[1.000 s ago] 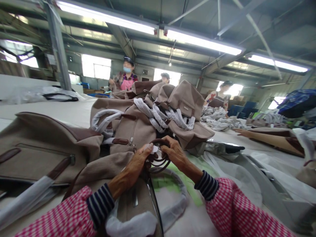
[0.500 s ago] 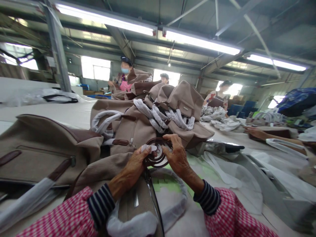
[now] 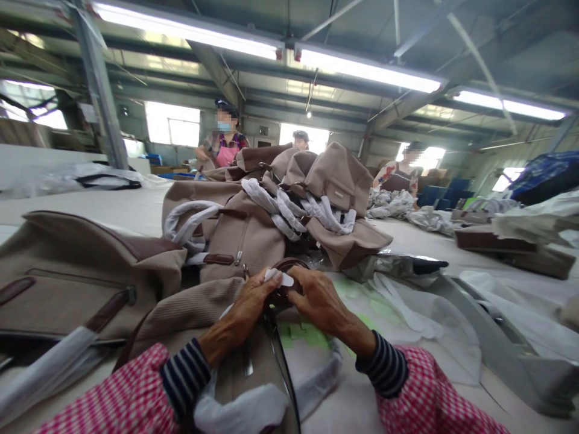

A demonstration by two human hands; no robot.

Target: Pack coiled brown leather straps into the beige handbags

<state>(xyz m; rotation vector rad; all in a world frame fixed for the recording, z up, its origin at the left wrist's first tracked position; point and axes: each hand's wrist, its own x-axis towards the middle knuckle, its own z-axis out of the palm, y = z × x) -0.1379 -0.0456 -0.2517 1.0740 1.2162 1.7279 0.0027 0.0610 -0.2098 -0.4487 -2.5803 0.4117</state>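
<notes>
A coiled brown strap [image 3: 289,265] is held between my two hands, above an open taupe handbag [image 3: 235,361]. My left hand [image 3: 251,301] is closed on the coil's left side, with a white paper piece [image 3: 281,278] at its thumb. From the right, my right hand [image 3: 319,298] wraps the coil, its fingers closed over the edge and hiding part of it. Below my hands, the bag shows an open zipper and a handle [image 3: 244,410] wrapped in white film.
Taupe handbags with wrapped handles pile up ahead [image 3: 262,223]; another handbag [image 3: 90,271] lies at left. A grey dispenser-like box [image 3: 506,349] and clear plastic bags [image 3: 420,313] are at right. Co-workers [image 3: 226,141] stand beyond the pile.
My right hand has moved in and down over the coil, which looks tighter and more covered. At far right, a co-worker's forearm has left view.
</notes>
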